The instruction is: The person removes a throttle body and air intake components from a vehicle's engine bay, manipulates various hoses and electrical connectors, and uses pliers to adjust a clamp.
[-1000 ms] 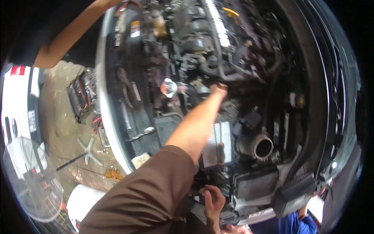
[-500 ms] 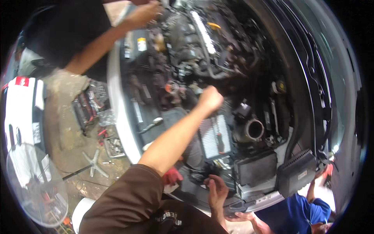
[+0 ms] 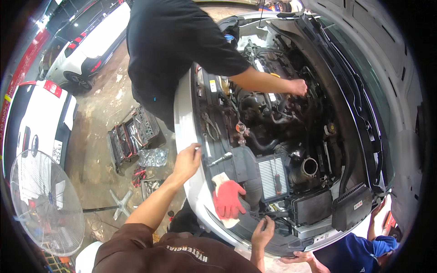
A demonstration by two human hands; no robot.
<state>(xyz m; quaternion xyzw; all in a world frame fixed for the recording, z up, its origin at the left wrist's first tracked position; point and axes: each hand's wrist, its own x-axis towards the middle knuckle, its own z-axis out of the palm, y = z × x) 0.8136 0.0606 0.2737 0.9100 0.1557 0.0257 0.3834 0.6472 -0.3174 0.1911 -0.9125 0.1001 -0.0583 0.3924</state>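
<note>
My left hand (image 3: pixel 187 161) is at the silver front edge (image 3: pixel 185 127) of the car, fingers curled at a small object I cannot make out. Right of it lie a socket wrench (image 3: pixel 221 159) and red-and-white gloves (image 3: pixel 227 200). My right hand (image 3: pixel 262 233) is low at the engine bay's near corner, fingers curled; what they hold, if anything, is unclear. Above it are an air filter (image 3: pixel 268 173) with a tool lying on it, a black box (image 3: pixel 309 209) and an open duct (image 3: pixel 309 167). Pliers (image 3: pixel 210 127) lie on the front panel.
A co-worker in black (image 3: pixel 164 54) leans over the engine, one hand (image 3: pixel 298 87) in it. Another in blue (image 3: pixel 346 250) is at lower right. A fan (image 3: pixel 45 204), toolbox (image 3: pixel 136 136), plastic bag (image 3: pixel 152 157) and white cars (image 3: pixel 43 123) stand or lie left. The raised hood (image 3: pixel 382 50) is right.
My left arm has pulled back from mid-engine to the front edge, uncovering the gloves. The black-clad co-worker's hand has moved deeper into the engine. The view has shifted.
</note>
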